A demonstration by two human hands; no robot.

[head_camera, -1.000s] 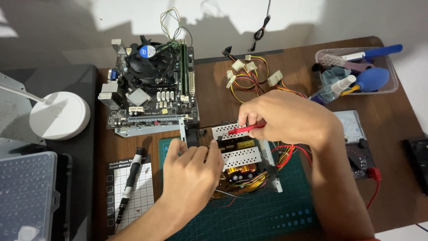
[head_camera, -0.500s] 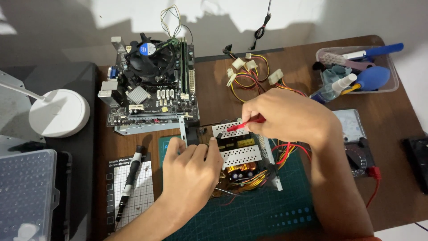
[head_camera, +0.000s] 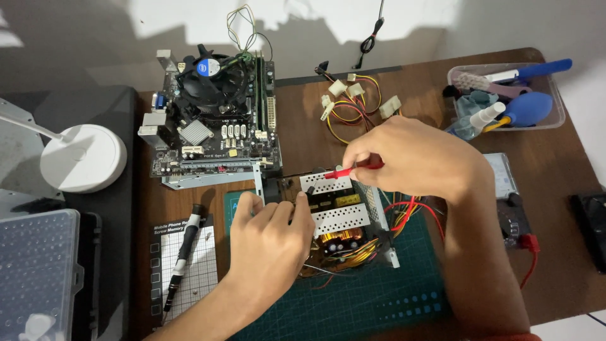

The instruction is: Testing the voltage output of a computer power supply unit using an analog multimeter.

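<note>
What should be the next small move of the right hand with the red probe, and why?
Probably lower the red probe tip slightly onto the open power supply board. The right hand holds it just over the perforated heatsink, its tip pointing left, and contact cannot be told. The left hand rests against the unit's left edge, seemingly steadying it on the green cutting mat.

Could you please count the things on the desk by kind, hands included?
Hands: 2, the left hand and right hand
Red probe: 1
Open power supply: 1
Motherboard: 1
Black screwdriver: 1
Clear tray: 1
Green cutting mat: 1
Total: 8
</note>
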